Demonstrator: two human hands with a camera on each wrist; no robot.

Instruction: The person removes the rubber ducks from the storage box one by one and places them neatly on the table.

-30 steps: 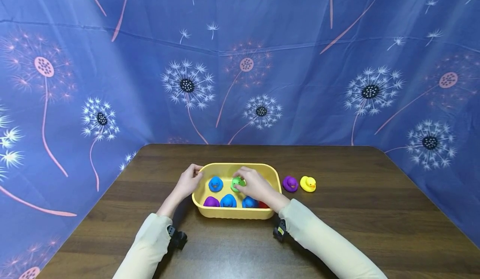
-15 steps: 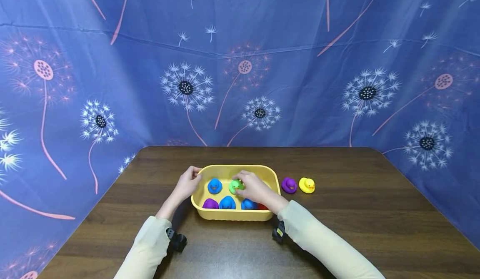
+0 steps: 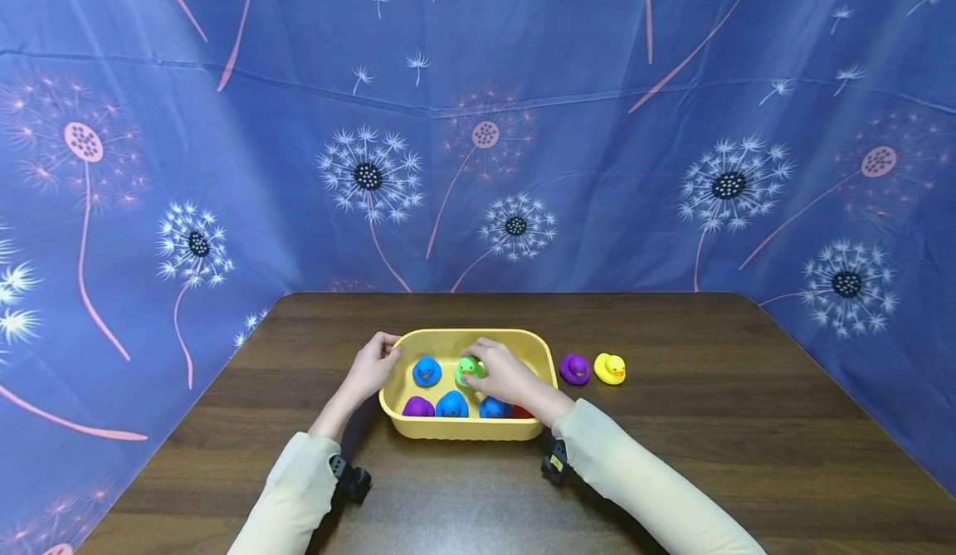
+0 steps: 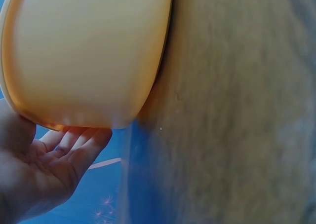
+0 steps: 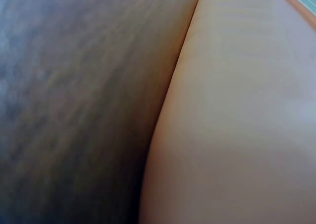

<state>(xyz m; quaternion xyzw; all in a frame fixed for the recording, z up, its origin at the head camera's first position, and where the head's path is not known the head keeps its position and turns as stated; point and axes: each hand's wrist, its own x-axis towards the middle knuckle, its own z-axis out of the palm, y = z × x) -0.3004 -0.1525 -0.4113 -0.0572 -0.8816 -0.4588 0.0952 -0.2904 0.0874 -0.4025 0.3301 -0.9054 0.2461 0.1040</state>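
Note:
A yellow plastic tub (image 3: 466,429) sits on the table. My left hand (image 3: 371,366) holds its left end. In the left wrist view, the fingers of this hand (image 4: 54,167) lie against the tub's outer wall (image 4: 89,56) and the thumb is at the rim. Inside the tub, my right hand (image 3: 508,372) grips a green rubber duck (image 3: 465,369) between thumb and fingers. A blue duck (image 3: 426,372) stands to its left. Along the front wall are a purple duck (image 3: 419,406), two more blue ducks (image 3: 451,405), and something red (image 3: 521,412), partly hidden by my wrist.
Right of the tub, a purple duck (image 3: 575,369) and a yellow duck (image 3: 610,368) stand side by side on the brown wooden table (image 3: 717,422). A blue dandelion-print cloth (image 3: 597,165) hangs behind the table. The right wrist view is filled by the tub's outer wall (image 5: 237,110) and tabletop.
The green duck shows a little more between my right fingers, its face now in plain sight. Both hands stay nearly in place; the head view has shifted slightly.

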